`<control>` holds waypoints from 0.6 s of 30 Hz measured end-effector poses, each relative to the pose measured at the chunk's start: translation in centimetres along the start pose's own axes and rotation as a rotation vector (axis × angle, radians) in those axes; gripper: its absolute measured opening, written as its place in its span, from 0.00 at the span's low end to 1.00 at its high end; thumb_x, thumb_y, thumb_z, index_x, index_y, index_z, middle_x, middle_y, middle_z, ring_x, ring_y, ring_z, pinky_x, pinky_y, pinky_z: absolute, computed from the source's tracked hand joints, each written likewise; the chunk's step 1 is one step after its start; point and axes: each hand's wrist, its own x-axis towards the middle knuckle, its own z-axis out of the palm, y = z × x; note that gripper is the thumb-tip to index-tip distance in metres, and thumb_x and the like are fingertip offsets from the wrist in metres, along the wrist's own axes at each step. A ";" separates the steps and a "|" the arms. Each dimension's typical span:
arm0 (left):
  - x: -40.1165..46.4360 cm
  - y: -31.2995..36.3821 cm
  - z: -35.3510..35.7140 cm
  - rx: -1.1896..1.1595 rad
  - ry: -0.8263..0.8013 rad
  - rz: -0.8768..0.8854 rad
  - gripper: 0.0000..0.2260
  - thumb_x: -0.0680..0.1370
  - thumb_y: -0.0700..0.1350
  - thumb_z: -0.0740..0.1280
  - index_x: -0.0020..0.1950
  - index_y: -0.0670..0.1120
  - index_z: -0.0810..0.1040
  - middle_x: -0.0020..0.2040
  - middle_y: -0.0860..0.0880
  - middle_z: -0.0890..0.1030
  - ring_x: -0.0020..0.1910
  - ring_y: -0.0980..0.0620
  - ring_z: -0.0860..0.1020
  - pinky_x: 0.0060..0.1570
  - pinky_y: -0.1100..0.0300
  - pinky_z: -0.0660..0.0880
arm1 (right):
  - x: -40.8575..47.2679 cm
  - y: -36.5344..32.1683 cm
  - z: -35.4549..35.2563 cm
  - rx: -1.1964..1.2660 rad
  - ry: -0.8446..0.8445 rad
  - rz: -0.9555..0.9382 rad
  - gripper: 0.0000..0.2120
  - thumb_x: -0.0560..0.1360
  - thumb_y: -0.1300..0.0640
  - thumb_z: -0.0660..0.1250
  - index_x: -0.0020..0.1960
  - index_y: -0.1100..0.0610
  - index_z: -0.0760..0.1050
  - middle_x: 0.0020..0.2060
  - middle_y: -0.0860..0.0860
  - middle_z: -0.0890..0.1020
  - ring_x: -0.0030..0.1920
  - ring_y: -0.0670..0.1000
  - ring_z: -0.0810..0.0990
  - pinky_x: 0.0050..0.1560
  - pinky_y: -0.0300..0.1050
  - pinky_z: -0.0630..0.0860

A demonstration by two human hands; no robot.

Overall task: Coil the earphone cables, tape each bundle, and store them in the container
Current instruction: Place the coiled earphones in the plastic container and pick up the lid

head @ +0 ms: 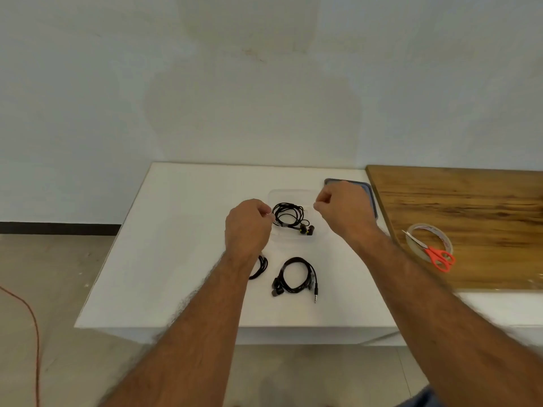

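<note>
Fingers of both hands are curled inward above the clear container; whether they pinch anything, I cannot tell. Left hand hangs at the container's left edge, right hand at its right, both forearms reaching forward over the white table. One coiled earphone bundle lies inside the container, earbuds toward the near right. A second coiled bundle lies on the table nearer the person, its plug pointing toward them. A third bundle is partly hidden under the left wrist.
</note>
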 end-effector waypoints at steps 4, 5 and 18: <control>-1.6 0.1 -0.5 0.039 -0.076 0.050 0.02 0.74 0.47 0.70 0.42 0.53 0.80 0.40 0.56 0.82 0.39 0.56 0.80 0.38 0.63 0.74 | -3.6 1.1 -0.5 0.096 -0.112 0.080 0.04 0.75 0.55 0.71 0.43 0.55 0.82 0.34 0.45 0.81 0.40 0.48 0.83 0.44 0.46 0.81; -2.0 0.0 -0.7 0.061 -0.097 0.052 0.02 0.74 0.48 0.70 0.41 0.54 0.80 0.40 0.56 0.82 0.39 0.55 0.81 0.40 0.61 0.75 | -4.2 1.5 -0.3 0.114 -0.167 0.109 0.04 0.74 0.55 0.71 0.42 0.54 0.82 0.34 0.45 0.81 0.40 0.48 0.84 0.44 0.48 0.82; -5.0 -1.4 1.3 0.550 -0.313 0.015 0.12 0.73 0.53 0.72 0.45 0.44 0.83 0.42 0.48 0.84 0.42 0.48 0.80 0.38 0.59 0.75 | -5.9 2.1 5.1 0.003 -0.440 0.257 0.17 0.68 0.44 0.75 0.46 0.56 0.79 0.39 0.52 0.83 0.42 0.54 0.84 0.46 0.49 0.82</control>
